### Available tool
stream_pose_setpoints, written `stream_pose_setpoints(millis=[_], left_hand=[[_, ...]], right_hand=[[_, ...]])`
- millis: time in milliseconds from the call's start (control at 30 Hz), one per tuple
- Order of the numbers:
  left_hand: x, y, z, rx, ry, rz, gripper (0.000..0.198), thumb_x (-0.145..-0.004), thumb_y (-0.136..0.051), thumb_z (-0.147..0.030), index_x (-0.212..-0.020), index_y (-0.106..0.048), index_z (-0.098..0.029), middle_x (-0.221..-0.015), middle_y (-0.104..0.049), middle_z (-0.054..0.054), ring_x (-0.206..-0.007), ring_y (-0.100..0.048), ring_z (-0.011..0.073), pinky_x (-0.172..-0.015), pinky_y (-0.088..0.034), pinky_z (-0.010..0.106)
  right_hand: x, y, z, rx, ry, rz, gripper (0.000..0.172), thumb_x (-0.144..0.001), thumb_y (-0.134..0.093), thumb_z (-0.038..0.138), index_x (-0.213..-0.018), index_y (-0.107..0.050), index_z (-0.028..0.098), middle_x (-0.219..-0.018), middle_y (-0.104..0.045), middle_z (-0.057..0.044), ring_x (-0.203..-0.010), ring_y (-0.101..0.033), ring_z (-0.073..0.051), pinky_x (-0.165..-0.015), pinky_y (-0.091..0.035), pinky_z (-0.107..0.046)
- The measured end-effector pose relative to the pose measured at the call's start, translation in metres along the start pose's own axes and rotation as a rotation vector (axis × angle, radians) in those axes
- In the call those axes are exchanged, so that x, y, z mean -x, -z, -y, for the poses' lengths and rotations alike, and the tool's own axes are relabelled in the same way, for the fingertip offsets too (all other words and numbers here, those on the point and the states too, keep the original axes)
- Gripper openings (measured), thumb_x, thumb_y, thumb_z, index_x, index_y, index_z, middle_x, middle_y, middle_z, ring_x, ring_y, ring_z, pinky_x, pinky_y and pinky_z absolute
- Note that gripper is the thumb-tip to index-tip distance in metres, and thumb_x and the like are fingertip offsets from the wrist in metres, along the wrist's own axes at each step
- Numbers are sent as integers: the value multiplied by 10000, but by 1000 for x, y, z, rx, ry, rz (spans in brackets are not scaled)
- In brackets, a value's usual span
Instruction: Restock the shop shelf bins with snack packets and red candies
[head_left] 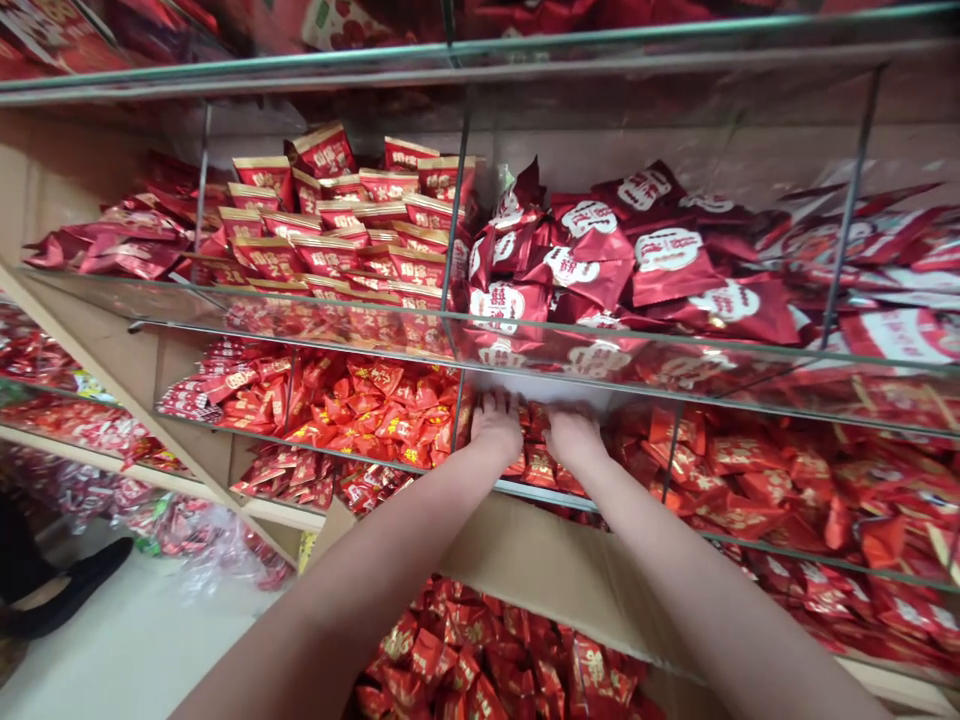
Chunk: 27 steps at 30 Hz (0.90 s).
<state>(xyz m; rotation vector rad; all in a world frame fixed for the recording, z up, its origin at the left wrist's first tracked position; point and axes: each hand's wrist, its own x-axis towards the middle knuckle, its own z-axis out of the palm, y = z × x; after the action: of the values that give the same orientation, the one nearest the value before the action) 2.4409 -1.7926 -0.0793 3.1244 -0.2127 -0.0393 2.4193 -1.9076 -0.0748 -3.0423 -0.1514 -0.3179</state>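
Both of my arms reach into a middle compartment of the lower shelf. My left hand [496,428] rests near the divider at the compartment's left side, palm down, its fingers stretched out and apart. Beside it on the right, my right hand [574,440] lies over the same compartment with its fingers extended; their tips are partly hidden. Small red wrapped packets [540,465] with gold print lie between and under the hands. Below my forearms stands an open cardboard box [570,575], holding many similar red packets [465,640].
Above the hands runs a glass shelf edge [525,352], with gold-topped packets [330,255] and dark red packets [585,265] behind it. Neighbouring compartments hold orange-red packets [382,410] and red packets [772,480]. At the lower left, a person's dark shoe [71,590] stands on the floor.
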Motion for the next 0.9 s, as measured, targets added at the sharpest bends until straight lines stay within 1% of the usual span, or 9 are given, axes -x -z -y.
stream_pose_setpoints(millis=[100, 167, 267, 367, 567, 633, 733, 800, 900], left_hand=[[3, 1, 1, 7, -19, -3, 699, -715, -473, -222, -1360, -202, -221, -1433, -181, 95, -1263, -214, 312, -967, -283, 461], [4, 1, 2, 24, -20, -5, 716, -706, -485, -229, -1360, -195, -201, -1432, -178, 105, -1267, -211, 306, -971, -290, 448], [3, -1, 2, 54, 12, -1, 742, -703, -473, -212, -1364, -146, -128, -1432, -146, 149, -1284, -188, 295, -986, -287, 428], [2, -2, 2, 74, 11, 22, 765, -689, -485, -194, -1359, -135, -74, -1421, -143, 195, -1291, -165, 313, -1004, -257, 440], [4, 1, 3, 116, -100, 84, 734, -711, -486, -264, -1368, -167, -193, -1454, -51, 99, -1311, -47, 313, -1037, -177, 458], [4, 1, 5, 122, -94, 99, 733, -725, -466, -289, -1374, -138, -197, -1457, -25, 72, -1313, -22, 302, -1037, -163, 478], [4, 0, 5, 124, -74, 103, 706, -767, -400, -364, -1380, -94, -194, -1454, 38, 50, -1315, 29, 287, -1033, -139, 510], [4, -1, 4, 122, -70, 108, 691, -787, -350, -426, -1380, -89, -188, -1452, 41, 54, -1315, 35, 284, -1029, -130, 521], [5, -1, 3, 106, -58, 104, 709, -782, -329, -487, -1380, -95, -188, -1454, 19, 65, -1315, 17, 295, -1026, -127, 526]], right_hand=[[2, -1, 3, -93, 91, -58, 454, -752, -429, 132, -1188, -487, 242, -1231, -508, -38, -1144, -390, -221, -918, -312, -348], [2, 0, 3, -127, 207, -7, 381, -789, -408, 167, -1134, -537, 260, -1225, -517, -11, -1168, -369, -203, -950, -283, -337], [2, 1, 3, -112, 280, 117, 299, -831, -374, 208, -1004, -618, 223, -1100, -600, -48, -1093, -456, -185, -927, -310, -300], [2, 2, 4, -80, 279, 141, 305, -832, -368, 187, -1013, -614, 188, -1058, -619, -81, -1033, -509, -183, -890, -343, -277], [0, 0, 5, -108, 369, 103, 337, -812, -374, 161, -1069, -592, 174, -1168, -562, -81, -1076, -496, -178, -922, -334, -266], [-1, -2, 2, -152, 352, 59, 365, -820, -378, 194, -1147, -541, 189, -1256, -492, -62, -1149, -436, -168, -957, -310, -264], [-1, -7, -7, -133, 201, 28, 433, -828, -392, 256, -1249, -438, 170, -1330, -401, -84, -1244, -308, -192, -1002, -258, -319], [0, -12, -13, -98, 130, 78, 456, -834, -389, 279, -1277, -400, 169, -1341, -381, -97, -1263, -268, -211, -1009, -236, -362], [2, -20, -19, -79, 140, 161, 499, -836, -398, 284, -1318, -330, 173, -1376, -322, -100, -1276, -232, -220, -1012, -216, -382]])
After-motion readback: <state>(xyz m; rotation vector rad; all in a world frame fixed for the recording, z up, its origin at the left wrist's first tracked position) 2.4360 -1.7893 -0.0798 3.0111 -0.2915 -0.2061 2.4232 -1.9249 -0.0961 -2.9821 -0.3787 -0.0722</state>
